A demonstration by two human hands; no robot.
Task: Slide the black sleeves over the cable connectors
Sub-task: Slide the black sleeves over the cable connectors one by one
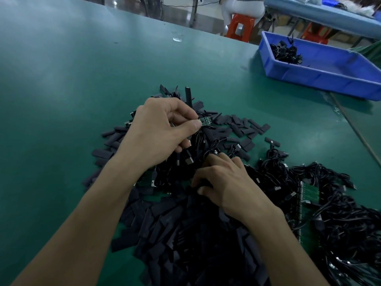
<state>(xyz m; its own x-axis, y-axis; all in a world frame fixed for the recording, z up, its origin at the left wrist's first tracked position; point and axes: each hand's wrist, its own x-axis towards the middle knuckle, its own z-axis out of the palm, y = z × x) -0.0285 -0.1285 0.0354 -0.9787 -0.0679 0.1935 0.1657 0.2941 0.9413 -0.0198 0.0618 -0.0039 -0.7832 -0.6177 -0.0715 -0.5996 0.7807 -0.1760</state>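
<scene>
A big heap of flat black sleeves (185, 234) covers the green table in front of me. My left hand (160, 131) is raised over the heap and pinches a small green connector board (204, 121) between thumb and forefinger; its black cable (208, 145) hangs down. A black sleeve (188, 97) stands up just behind that hand. My right hand (224, 182) lies lower, fingers curled into the pile around a black sleeve (203, 183), only partly visible.
Tangled black cables (340, 213) with green board strips (308, 195) lie at the right. A blue bin (321, 77) holding some cables stands at the far right. Bare green table (72, 89) spreads to the left. Orange stools (240, 26) stand beyond the table.
</scene>
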